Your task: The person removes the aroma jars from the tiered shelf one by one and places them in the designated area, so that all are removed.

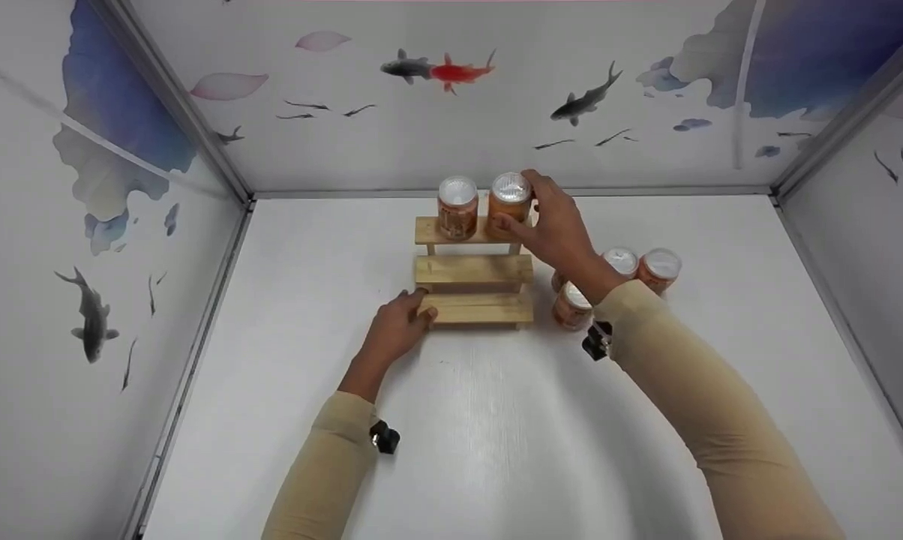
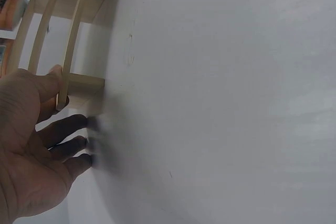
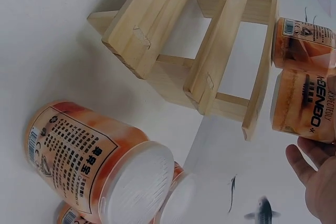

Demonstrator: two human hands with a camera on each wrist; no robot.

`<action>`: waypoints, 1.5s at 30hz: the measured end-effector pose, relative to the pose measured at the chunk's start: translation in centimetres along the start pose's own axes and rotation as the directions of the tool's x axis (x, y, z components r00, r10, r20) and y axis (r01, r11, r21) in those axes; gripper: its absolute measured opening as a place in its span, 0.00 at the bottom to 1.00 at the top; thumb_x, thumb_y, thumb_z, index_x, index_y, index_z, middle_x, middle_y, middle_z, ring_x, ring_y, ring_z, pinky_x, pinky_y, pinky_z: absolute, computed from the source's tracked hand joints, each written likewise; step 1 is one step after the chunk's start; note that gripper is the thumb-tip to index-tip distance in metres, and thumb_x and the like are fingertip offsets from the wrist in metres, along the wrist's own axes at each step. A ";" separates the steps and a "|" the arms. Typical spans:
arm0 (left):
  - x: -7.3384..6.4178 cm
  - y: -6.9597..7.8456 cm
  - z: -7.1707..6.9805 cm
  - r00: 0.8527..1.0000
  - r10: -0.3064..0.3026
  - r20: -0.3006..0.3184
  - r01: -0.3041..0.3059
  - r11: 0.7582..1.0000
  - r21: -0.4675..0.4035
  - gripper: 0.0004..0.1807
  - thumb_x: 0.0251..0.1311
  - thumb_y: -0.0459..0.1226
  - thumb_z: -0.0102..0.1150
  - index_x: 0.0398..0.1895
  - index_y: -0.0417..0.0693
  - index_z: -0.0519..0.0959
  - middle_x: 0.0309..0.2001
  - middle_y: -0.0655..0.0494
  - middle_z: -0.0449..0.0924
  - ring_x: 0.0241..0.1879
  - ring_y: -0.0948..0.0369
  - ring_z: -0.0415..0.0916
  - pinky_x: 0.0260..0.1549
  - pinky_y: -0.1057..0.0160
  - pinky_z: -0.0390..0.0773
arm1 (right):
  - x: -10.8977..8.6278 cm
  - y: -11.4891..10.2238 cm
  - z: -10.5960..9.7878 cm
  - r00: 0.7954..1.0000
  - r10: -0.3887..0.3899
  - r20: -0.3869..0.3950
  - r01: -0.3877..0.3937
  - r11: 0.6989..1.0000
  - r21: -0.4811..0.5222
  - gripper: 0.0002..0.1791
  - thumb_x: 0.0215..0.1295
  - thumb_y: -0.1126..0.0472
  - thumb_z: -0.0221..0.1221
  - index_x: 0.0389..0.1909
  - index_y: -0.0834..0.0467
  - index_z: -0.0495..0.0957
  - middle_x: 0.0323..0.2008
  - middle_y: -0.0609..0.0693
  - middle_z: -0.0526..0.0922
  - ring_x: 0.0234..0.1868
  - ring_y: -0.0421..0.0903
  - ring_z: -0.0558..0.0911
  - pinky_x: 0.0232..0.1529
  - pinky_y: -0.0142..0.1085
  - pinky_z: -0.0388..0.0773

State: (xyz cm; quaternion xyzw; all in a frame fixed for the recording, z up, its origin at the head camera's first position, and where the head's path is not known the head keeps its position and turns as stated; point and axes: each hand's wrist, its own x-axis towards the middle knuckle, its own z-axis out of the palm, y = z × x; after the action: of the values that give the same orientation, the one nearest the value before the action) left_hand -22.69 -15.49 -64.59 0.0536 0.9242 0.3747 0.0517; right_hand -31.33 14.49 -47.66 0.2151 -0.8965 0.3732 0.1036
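A three-step wooden stand (image 1: 474, 268) sits on the white table, its left end beside my left hand (image 1: 395, 326). In the left wrist view, my thumb and forefinger pinch the end of the lowest step (image 2: 77, 30), the other fingers spread loosely. My right hand (image 1: 560, 229) grips an orange-labelled jar (image 1: 510, 196) with a clear lid at the right of the top step. Whether its base touches the wood I cannot tell; the right wrist view shows that jar (image 3: 299, 103) close against the step. A matching jar (image 1: 457, 210) stands upright to its left.
Right of the stand, several similar jars stand in a group, among them a front jar (image 1: 571, 307) and a far-right jar (image 1: 660, 270); my right forearm partly hides them. White panels printed with fish enclose the table, the back panel (image 1: 481, 135) close behind the stand.
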 end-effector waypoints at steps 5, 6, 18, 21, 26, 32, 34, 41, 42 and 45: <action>-1.6 3.2 -1.6 0.998 -0.067 0.017 0.067 0.997 -0.029 0.32 0.83 0.53 0.59 0.81 0.48 0.74 0.79 0.33 0.73 0.82 0.34 0.66 0.79 0.33 0.68 | -0.4 0.2 -0.3 1.000 0.010 0.006 -0.009 1.000 -0.025 0.45 0.74 0.49 0.74 0.81 0.66 0.65 0.67 0.65 0.80 0.65 0.61 0.84 0.62 0.54 0.85; -1.9 3.8 -1.9 0.996 -0.084 0.024 0.084 0.996 -0.036 0.32 0.83 0.52 0.59 0.82 0.48 0.74 0.80 0.34 0.72 0.83 0.36 0.65 0.81 0.34 0.67 | -0.5 0.2 -0.4 1.000 0.011 0.006 -0.011 1.000 -0.029 0.46 0.73 0.49 0.74 0.81 0.66 0.65 0.67 0.65 0.80 0.65 0.61 0.84 0.62 0.54 0.85; -1.6 3.2 -1.4 0.999 -0.053 0.012 0.053 0.998 -0.029 0.31 0.84 0.53 0.58 0.80 0.47 0.75 0.78 0.35 0.74 0.82 0.35 0.67 0.79 0.33 0.68 | -2.0 1.3 -1.4 1.000 -0.001 -0.018 0.000 0.999 -0.052 0.44 0.71 0.52 0.76 0.79 0.65 0.67 0.66 0.64 0.82 0.65 0.60 0.85 0.61 0.53 0.87; -1.1 2.0 -0.8 1.000 -0.026 0.003 0.026 0.999 -0.024 0.34 0.83 0.58 0.56 0.80 0.48 0.76 0.77 0.35 0.75 0.80 0.33 0.68 0.77 0.31 0.70 | -2.4 1.4 -1.7 1.000 0.003 -0.010 -0.004 0.999 -0.053 0.44 0.71 0.51 0.76 0.79 0.65 0.67 0.67 0.64 0.81 0.66 0.60 0.84 0.62 0.54 0.86; -0.8 1.4 -0.6 1.000 -0.008 -0.012 0.008 1.000 -0.028 0.36 0.82 0.60 0.57 0.80 0.48 0.76 0.77 0.35 0.76 0.80 0.33 0.69 0.76 0.31 0.71 | -3.0 1.8 -2.2 1.000 -0.006 -0.011 0.006 0.999 -0.041 0.43 0.72 0.51 0.75 0.79 0.65 0.68 0.67 0.63 0.81 0.66 0.60 0.84 0.63 0.55 0.86; -1.8 3.9 -2.1 0.998 -0.057 0.025 0.058 0.997 -0.043 0.32 0.83 0.52 0.59 0.81 0.45 0.74 0.79 0.35 0.73 0.83 0.36 0.65 0.81 0.34 0.66 | -3.8 2.5 -2.8 1.000 -0.013 -0.016 0.012 0.999 -0.047 0.44 0.72 0.50 0.75 0.79 0.65 0.68 0.67 0.62 0.81 0.66 0.59 0.84 0.63 0.56 0.86; -1.6 3.6 -1.9 0.998 -0.055 0.023 0.056 0.998 -0.028 0.33 0.83 0.53 0.59 0.81 0.45 0.74 0.79 0.35 0.73 0.82 0.35 0.66 0.80 0.34 0.67 | -4.0 2.7 -3.0 1.000 -0.017 -0.020 0.016 0.998 -0.052 0.44 0.71 0.50 0.76 0.79 0.66 0.68 0.68 0.62 0.81 0.66 0.60 0.85 0.63 0.56 0.86; -0.4 0.5 -0.3 0.999 -0.031 0.009 0.031 0.999 -0.031 0.38 0.80 0.63 0.56 0.81 0.49 0.74 0.79 0.39 0.74 0.83 0.37 0.66 0.80 0.33 0.68 | -5.0 3.2 -4.0 0.999 -0.029 -0.027 0.027 0.998 -0.050 0.45 0.69 0.53 0.77 0.78 0.67 0.68 0.66 0.63 0.82 0.64 0.61 0.85 0.62 0.55 0.86; -0.3 0.2 -0.1 1.000 -0.019 0.005 0.019 1.000 -0.024 0.39 0.80 0.64 0.55 0.81 0.49 0.74 0.79 0.38 0.74 0.82 0.36 0.66 0.79 0.33 0.68 | -5.2 3.2 -4.2 0.999 -0.029 -0.030 0.028 0.998 -0.051 0.45 0.69 0.53 0.78 0.78 0.67 0.68 0.65 0.64 0.82 0.64 0.61 0.85 0.62 0.55 0.86; -0.1 0.0 0.0 1.000 -0.015 0.004 0.015 1.000 -0.025 0.38 0.81 0.63 0.55 0.81 0.49 0.75 0.79 0.37 0.74 0.82 0.35 0.67 0.78 0.32 0.69 | -5.6 3.4 -4.6 0.999 -0.031 -0.041 0.029 0.998 -0.057 0.44 0.68 0.54 0.78 0.77 0.68 0.69 0.65 0.64 0.83 0.63 0.61 0.86 0.61 0.55 0.86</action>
State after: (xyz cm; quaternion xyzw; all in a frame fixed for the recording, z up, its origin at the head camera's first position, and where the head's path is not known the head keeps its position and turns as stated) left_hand -22.57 -15.51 -64.62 0.0467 0.9197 0.3856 0.0567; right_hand -27.77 21.60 -48.53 0.2177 -0.9010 0.3505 0.1342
